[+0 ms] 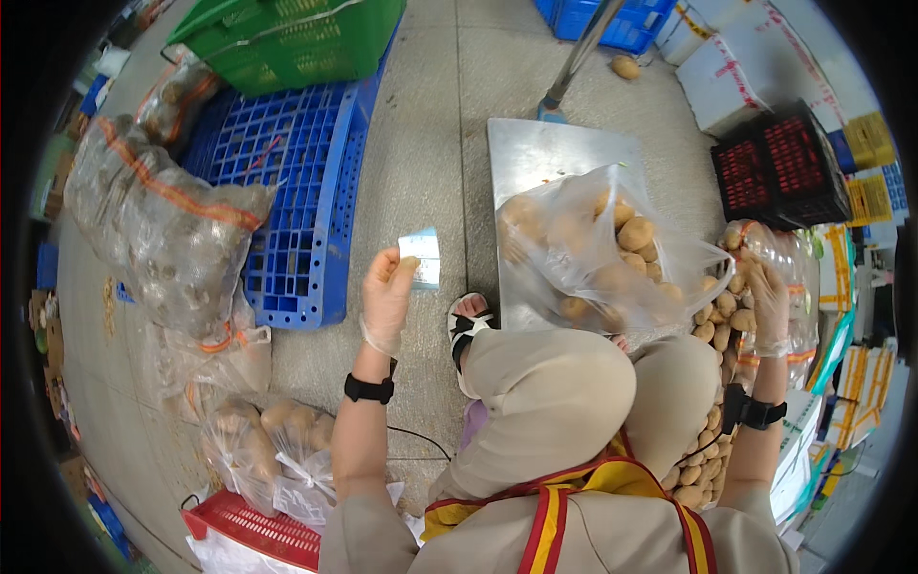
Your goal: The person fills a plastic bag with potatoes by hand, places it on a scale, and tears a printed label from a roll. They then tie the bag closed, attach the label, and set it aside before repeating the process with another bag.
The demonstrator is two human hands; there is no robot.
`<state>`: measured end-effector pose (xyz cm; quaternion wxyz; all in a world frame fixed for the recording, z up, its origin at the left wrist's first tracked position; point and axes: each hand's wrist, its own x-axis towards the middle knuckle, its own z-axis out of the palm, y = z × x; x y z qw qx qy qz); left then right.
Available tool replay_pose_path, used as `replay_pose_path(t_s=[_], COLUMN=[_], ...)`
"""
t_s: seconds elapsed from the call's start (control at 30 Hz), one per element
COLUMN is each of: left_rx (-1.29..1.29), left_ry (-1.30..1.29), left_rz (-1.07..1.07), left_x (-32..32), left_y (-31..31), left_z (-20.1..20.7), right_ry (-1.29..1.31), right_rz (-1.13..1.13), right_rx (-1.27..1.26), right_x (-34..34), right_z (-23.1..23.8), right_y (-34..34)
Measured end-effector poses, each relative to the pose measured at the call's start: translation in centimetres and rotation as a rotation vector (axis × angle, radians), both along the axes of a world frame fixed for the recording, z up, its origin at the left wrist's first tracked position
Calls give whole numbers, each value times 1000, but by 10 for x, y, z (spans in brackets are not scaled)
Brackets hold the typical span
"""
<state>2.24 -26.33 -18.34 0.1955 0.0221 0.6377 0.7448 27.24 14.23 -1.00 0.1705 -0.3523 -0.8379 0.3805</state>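
Observation:
My left hand (387, 287), in a thin clear glove, pinches a small pale blue-and-white paper slip (421, 260) between thumb and fingers, held up over the floor. On the metal platform of a floor scale (535, 153) rests a clear plastic bag (564, 249) with several potatoes (635, 234) inside. The bag's right corner is pulled out toward my right hand (768, 301), also gloved, whose fingertips close on the plastic. Loose potatoes (712, 316) lie heaped below and beside that hand.
On the left stands a blue pallet (325, 210) with a green crate (287, 48) and large sacks of potatoes (163, 230). Bagged potatoes (239, 445) sit by a red basket (258, 531) at lower left. Black crates (779, 167) and white boxes (722, 86) line the right.

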Motion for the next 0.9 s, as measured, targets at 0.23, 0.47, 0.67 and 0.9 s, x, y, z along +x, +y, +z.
replay_pose_path(t_s=[0.23, 0.47, 0.67, 0.9], left_rx=[234, 210, 26, 4], left_ry=[36, 142, 101, 46], left_rz=[-357, -628, -729, -758], left_x=[39, 104, 130, 149], left_y=[45, 73, 71, 74], left_z=[163, 234, 243, 248], right_ry=[-11, 225, 854, 851], right_rz=[504, 607, 285, 159], right_rx=[-153, -875, -1167, -816], right_x=[-18, -21, -9, 11], right_z=[52, 56, 66, 56], right_y=[-108, -167, -155, -131])
